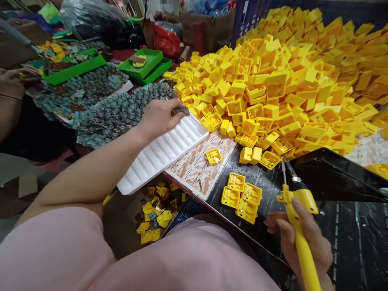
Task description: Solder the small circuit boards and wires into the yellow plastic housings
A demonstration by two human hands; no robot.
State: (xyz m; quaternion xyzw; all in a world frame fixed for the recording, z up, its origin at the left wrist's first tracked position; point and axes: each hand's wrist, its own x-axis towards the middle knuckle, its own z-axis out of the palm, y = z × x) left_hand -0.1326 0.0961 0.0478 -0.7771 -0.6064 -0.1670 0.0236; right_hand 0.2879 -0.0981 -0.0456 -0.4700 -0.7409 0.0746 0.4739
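My left hand (159, 117) is closed over the upper end of a white ribbed foam tray (169, 145). Between its fingertips is a small dark piece (181, 110) whose kind I cannot make out. My right hand (309, 238) grips a yellow soldering iron (303, 246), its metal tip and a second metal tube pointing up toward the heap of yellow plastic cases (260, 93). Left of this hand, several open yellow cases (242, 196) lie grouped on the black surface. A single case (214, 157) rests on the patterned sheet (195, 169).
A mass of small grey parts (127, 109) covers the left of the table. Green trays (145, 64) stand behind it. Below the table edge, a box holds yellow pieces (163, 218). Another person's arm (10, 93) reaches in at far left. A black tray (336, 173) lies right.
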